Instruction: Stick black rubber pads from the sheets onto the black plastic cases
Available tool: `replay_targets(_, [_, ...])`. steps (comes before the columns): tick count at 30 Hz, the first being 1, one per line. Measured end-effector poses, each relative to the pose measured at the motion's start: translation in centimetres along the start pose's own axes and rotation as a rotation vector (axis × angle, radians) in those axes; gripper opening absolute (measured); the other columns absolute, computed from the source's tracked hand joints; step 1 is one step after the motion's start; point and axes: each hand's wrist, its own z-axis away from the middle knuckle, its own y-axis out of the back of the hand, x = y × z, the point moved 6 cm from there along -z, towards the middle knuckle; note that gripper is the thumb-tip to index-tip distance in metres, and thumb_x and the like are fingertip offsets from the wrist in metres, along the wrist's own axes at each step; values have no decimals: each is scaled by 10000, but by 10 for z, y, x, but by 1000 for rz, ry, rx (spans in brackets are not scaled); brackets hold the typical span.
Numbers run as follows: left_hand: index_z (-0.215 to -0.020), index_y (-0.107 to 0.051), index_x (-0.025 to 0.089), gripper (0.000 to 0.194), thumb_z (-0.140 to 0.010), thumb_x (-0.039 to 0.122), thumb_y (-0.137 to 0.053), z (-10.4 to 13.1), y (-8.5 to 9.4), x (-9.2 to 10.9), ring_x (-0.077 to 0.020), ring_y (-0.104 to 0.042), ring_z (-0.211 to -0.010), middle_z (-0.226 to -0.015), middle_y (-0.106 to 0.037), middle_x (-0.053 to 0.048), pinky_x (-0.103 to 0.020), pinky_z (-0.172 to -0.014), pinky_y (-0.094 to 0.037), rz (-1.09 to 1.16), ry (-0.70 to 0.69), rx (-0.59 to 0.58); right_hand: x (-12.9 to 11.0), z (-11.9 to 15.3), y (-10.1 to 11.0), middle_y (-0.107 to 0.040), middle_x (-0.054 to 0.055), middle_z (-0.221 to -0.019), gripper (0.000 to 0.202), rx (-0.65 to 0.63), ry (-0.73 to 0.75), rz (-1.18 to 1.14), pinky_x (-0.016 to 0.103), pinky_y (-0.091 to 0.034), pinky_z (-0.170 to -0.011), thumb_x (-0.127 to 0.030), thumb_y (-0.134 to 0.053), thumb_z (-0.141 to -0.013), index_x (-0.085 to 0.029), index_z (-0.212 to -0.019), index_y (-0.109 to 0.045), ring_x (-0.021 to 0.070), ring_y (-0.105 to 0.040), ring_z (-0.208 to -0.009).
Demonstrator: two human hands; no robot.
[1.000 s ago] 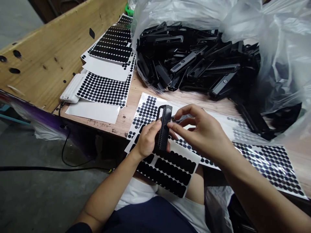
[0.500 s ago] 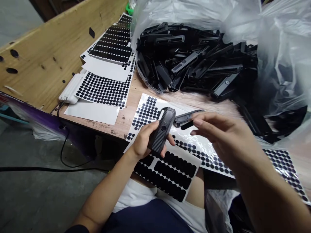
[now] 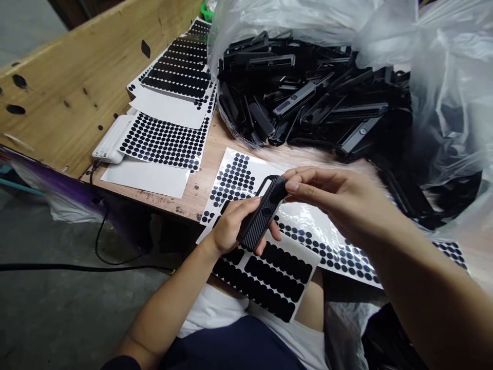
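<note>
My left hand (image 3: 235, 221) is wrapped round a long black part (image 3: 256, 226) with a ribbed, carbon-like surface and an open loop at its upper side. Thumb and fingertips of my right hand (image 3: 331, 192) are pinched on a small dark sticker (image 3: 278, 191), which lies against or just over the part's upper end; whether it is stuck down I cannot tell. Below the part, a sheet of black rounded stickers (image 3: 275, 280) rests across the lap. A sheet of black dots (image 3: 233, 177) lies on the table behind my hands.
A clear plastic bag (image 3: 435, 103) at the back right holds several black parts (image 3: 296, 100). More sticker sheets (image 3: 165, 139) and a white power bank (image 3: 113, 141) lie at the left by a wooden board (image 3: 77, 87). A cable (image 3: 96, 234) hangs off the edge.
My right hand has moved left, bringing the sticker to the upper end of the held part. That part has tilted slightly. The second black part on the dotted sheet is now hidden behind my right hand.
</note>
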Motion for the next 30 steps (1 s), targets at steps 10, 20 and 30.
replay_targets(10, [-900,-618,117,455,-964,565,-574,-1,-1,0,-151,-626,-391,-717,-749,-94,-219,-356,-439,0,-7,-6,-5,-1,1,-759,55,-914,392,3,18,105,406,-563,-853,-591,-892,-701,-224,-786,-783,236,-680,-879])
replay_targets(20, [-924,-619,118,434,-972,545,-559,0,-2,1,-147,-627,-400,-722,-747,-88,-222,-366,-441,-10,-7,-9,-6,-2,2,-763,53,-945,383,-2,14,139,395,-577,-844,-595,-877,-721,-229,-790,-785,224,-695,-881])
replay_targets(30, [-870,-605,127,442,-954,560,-574,1,-2,1,-143,-615,-390,-715,-743,-94,-221,-355,-426,-24,-5,7,-20,-5,1,-750,75,-884,566,-18,78,360,456,-571,-810,-782,-779,-693,-222,-772,-764,273,-698,-850])
